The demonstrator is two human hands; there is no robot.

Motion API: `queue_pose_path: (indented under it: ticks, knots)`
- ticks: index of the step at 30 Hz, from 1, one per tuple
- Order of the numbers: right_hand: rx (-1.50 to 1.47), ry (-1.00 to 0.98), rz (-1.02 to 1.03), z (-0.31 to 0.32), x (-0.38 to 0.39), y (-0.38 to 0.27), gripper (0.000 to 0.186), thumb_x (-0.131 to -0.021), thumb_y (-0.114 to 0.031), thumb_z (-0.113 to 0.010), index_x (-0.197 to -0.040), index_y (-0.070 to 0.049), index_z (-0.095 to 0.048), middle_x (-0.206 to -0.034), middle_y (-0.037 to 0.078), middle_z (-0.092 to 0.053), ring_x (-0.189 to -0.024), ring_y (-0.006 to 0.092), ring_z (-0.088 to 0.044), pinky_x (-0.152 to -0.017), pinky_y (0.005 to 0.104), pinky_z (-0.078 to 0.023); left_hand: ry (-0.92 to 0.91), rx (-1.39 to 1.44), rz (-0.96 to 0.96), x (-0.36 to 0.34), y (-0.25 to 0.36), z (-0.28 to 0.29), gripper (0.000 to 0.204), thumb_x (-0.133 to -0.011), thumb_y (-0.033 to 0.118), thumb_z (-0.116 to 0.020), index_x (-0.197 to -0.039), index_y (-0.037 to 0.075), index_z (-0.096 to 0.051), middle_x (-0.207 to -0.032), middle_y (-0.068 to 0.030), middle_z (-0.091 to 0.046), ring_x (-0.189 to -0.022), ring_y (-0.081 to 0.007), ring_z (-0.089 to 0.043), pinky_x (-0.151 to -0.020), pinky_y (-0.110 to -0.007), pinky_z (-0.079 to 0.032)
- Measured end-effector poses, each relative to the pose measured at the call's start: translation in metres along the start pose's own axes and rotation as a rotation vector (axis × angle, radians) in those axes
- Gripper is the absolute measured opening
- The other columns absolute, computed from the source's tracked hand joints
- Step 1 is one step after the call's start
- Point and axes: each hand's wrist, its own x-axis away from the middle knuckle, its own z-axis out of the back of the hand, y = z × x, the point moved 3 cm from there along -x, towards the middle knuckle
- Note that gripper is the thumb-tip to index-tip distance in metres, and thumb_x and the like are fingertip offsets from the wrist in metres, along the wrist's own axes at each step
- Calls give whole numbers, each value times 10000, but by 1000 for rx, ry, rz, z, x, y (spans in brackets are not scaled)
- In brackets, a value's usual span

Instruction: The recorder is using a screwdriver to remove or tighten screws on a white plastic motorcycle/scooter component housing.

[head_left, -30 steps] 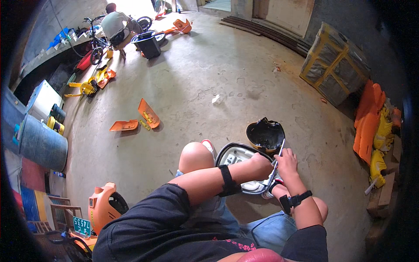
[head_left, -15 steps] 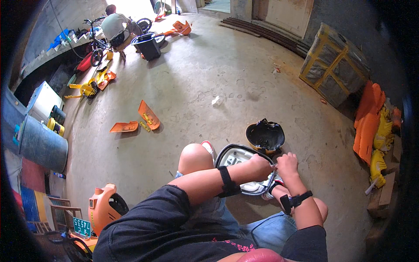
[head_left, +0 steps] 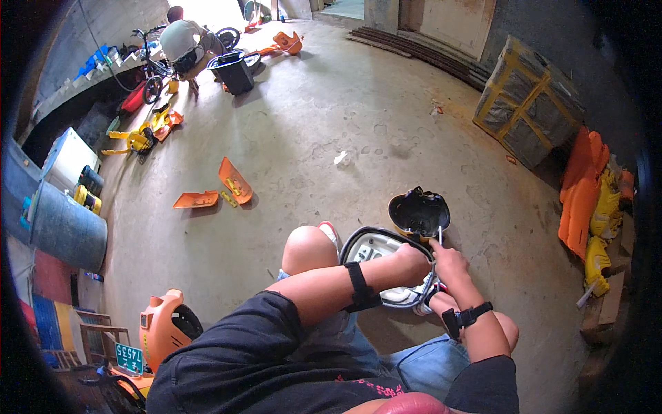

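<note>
one stick is gripped by right fingers; left fingers, at one tray, cannot be judged; one shell is on concrete floor.

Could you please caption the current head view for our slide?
Left hand at a white-lined shell, right hand holding a thin pale piece.

Shell: rounded, tray-like, black rim, pale inside
Shell inside: moulded recesses, facing up
Shell pose: lying low, hollow side up; middle partly hidden
Slim stick: thin, straight, pale; material unclear
Stick pose: held, near end covered, free end pointing up and away
Stick place: just beyond shell's right edge
</note>
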Motion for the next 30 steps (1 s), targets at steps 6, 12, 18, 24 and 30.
queue_pose_path:
  ticks: [6,12,18,24,30]
  knots:
    - [-29,43,232,-17,-1,7,315,-892,-139,-427,-1173,-108,-566,-894,184,-659,-860,346,-646,-749,476,-504,31,-43,-28,-2,-2,-5,329,-808,363,-638,-964,73,-639,-830,-98,-688,-765,-279,-680,-622,-413,-524]
    - [74,115,290,-26,-10,12,277,-888,-126,-440,-1124,-83,-578,-832,159,-669,-797,330,-661,-685,456,-518,74,-34,-37,-6,-1,-8,321,-808,367,-638,-956,82,-641,-856,-94,-686,-796,-280,-676,-645,-422,-521]
    - [186,79,127,-18,-10,10,218,-835,-162,-533,-1014,-105,-644,-841,147,-674,-766,350,-657,-655,467,-510,11,24,17,-5,1,-3,253,-792,224,-637,-987,71,-687,-972,-86,-694,-893,-242,-674,-683,-402,-530]
    - [231,188,80,-14,-7,9,129,-785,-175,-591,-833,-147,-708,-947,98,-675,-1034,283,-603,-877,453,-442,10,15,2,-3,0,-4,269,-788,217,-632,-1006,66,-675,-953,-104,-694,-862,-249,-681,-670,-401,-530]
    - [168,687,597,-4,0,0,152,-761,-199,-610,-748,-82,-707,-861,119,-643,-1067,270,-558,-905,471,-394,92,-14,-35,-3,-4,-10,318,-798,359,-638,-955,82,-642,-834,-104,-688,-793,-278,-679,-643,-427,-521]
